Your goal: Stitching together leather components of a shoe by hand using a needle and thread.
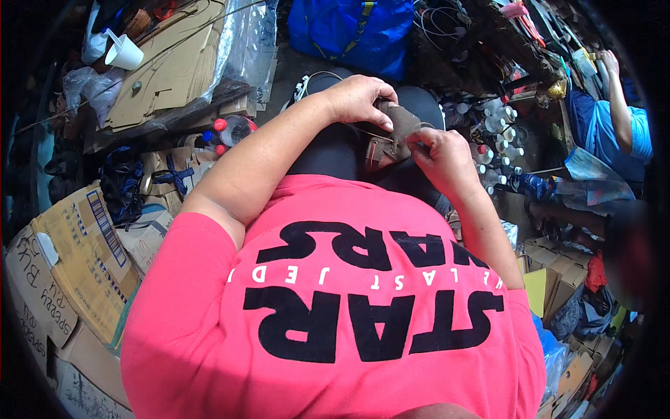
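On my feed, the left hand (359, 102) grips a brown piece (403, 126). I can't tell whether the right hand (447, 159) does.

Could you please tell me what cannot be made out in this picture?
Head view, brown piece: underside hidden by its upper side.
Head view, right hand: anything between its fingers, too small to tell.
Head view, blue bag: far end cut off by upper edge.

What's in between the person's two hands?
In the head view, a brown, stiff-looking thing lies between the left hand and the right hand, over the lap. I can't tell exactly what it is.
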`<state>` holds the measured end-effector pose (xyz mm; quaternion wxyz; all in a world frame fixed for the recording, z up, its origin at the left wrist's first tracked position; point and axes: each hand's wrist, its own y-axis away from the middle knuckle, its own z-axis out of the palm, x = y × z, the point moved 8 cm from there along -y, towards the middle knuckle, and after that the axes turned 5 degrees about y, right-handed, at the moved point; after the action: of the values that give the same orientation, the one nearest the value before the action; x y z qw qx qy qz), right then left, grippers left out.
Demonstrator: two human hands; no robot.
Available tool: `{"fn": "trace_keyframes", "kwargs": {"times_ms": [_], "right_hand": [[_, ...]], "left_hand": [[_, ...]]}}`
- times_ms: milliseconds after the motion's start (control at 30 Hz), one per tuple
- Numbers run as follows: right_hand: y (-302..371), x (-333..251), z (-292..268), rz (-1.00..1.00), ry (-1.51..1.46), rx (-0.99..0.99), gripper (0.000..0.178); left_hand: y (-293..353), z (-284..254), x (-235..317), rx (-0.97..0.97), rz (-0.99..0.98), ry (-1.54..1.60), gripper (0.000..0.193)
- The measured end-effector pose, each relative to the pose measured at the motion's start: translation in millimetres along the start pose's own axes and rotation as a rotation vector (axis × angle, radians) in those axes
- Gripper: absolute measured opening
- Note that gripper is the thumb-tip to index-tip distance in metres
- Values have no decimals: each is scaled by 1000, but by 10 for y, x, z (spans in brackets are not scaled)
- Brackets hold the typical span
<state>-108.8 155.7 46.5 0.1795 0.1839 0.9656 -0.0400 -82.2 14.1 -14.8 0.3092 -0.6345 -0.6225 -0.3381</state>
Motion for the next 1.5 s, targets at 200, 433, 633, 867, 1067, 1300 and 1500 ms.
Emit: {"fn": "trace_keyframes", "kwargs": {"times_ms": [200, 433, 633, 867, 1067, 1300, 1500], "right_hand": [[-34, 230, 144, 47, -281, -59, 15], [-70, 459, 342, 60, -472, -80, 14], [-82, 281, 296, 4, -387, 55, 14], [-69, 542, 372, 60, -492, -134, 18], [-86, 579, 461, 5, -639, -132, 14], [2, 150, 264, -23, -322, 133, 9], [204, 4, 175, -134, -156, 258, 16]], "left_hand": [[2, 1, 20, 32, 39, -13, 50], [15, 18, 38, 80, 43, -24, 47], [25, -5, 40, 113, 84, -39, 45], [21, -11, 72, 67, 109, -44, 48], [52, 8, 85, 123, 68, -74, 46], [151, -56, 157, 148, 122, -73, 40], [691, -161, 328, 383, 119, -92, 36]]}}
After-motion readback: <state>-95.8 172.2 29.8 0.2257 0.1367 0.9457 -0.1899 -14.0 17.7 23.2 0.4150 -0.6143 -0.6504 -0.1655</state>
